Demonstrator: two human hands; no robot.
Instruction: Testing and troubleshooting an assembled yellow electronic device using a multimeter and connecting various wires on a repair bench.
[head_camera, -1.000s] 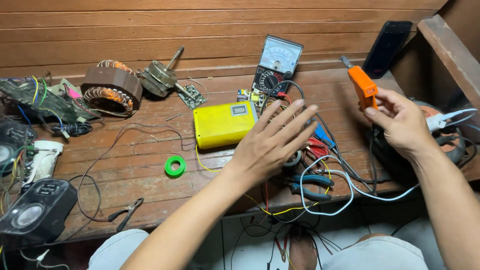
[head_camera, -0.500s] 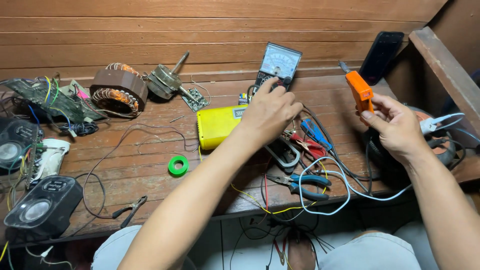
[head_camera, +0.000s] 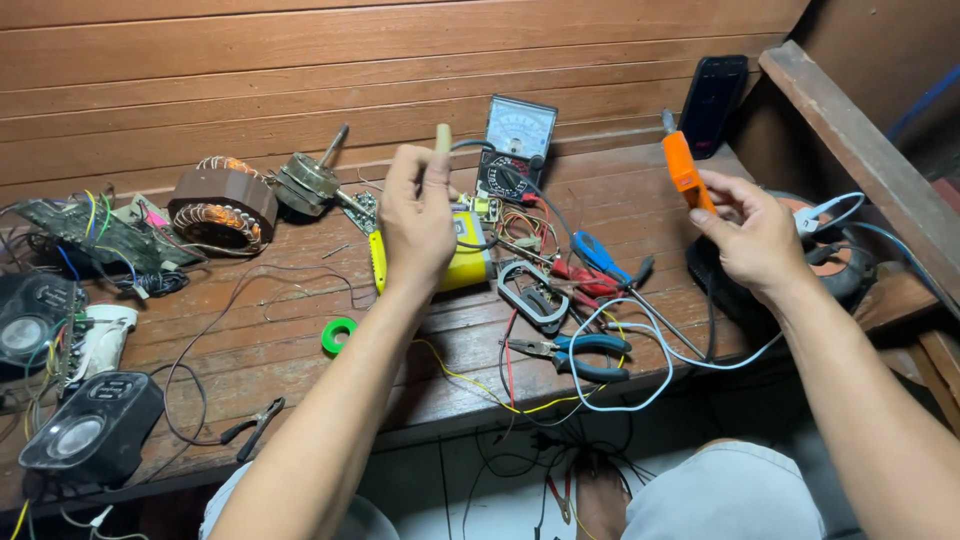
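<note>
Soldering iron: orange soldering iron (head_camera: 683, 172) is held up in the right hand (head_camera: 755, 240), tip pointing up, to the right of the yellow box (head_camera: 462, 262) and above the table (head_camera: 250, 350).
Right hand fingers: closed around the lower part of the orange handle, thumb on its front.
Left hand: left hand (head_camera: 417, 222) is raised just over the yellow box, hiding part of it.
Left hand fingers: pinched on a thin beige stick (head_camera: 443, 140), which stands upright; a dark wire runs from it toward the analog meter (head_camera: 517, 140) behind the box.
Near the box: blue pliers (head_camera: 570, 355) in front and to the right, green tape ring (head_camera: 339, 335) in front and to the left, copper motor coil (head_camera: 222, 203) far left.
</note>
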